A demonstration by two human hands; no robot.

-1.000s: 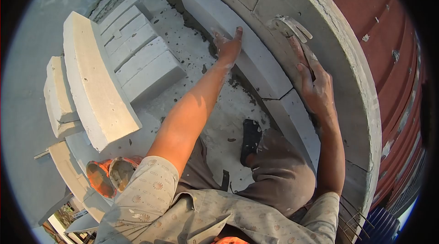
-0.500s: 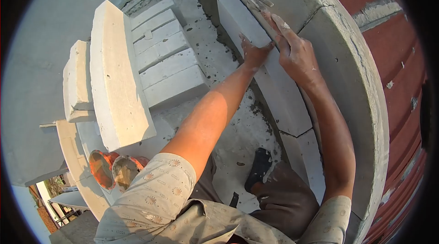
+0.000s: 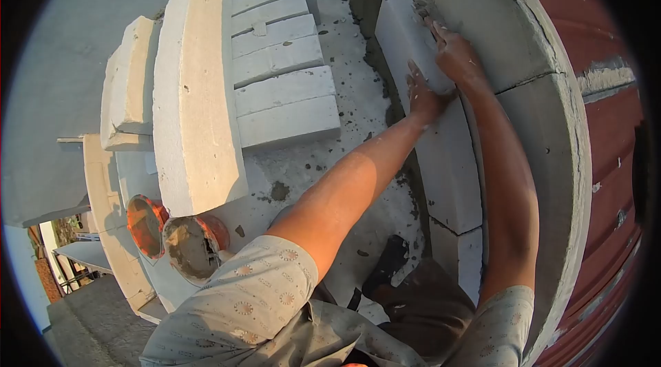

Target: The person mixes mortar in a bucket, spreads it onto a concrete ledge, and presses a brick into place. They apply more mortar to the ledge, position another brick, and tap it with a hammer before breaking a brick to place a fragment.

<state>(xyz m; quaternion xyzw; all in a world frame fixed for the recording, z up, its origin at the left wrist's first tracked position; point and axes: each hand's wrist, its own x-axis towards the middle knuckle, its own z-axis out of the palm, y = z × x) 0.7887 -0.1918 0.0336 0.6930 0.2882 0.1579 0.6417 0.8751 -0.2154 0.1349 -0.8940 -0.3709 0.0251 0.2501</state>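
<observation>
Hands (image 3: 423, 95) farther along rough curved block (image 3: 451, 167)

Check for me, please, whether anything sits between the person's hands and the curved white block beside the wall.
Nothing visible does. The left hand and right hand both press directly on the curved white block, which lies along the concrete wall; the seam under the right hand is hidden.
</observation>
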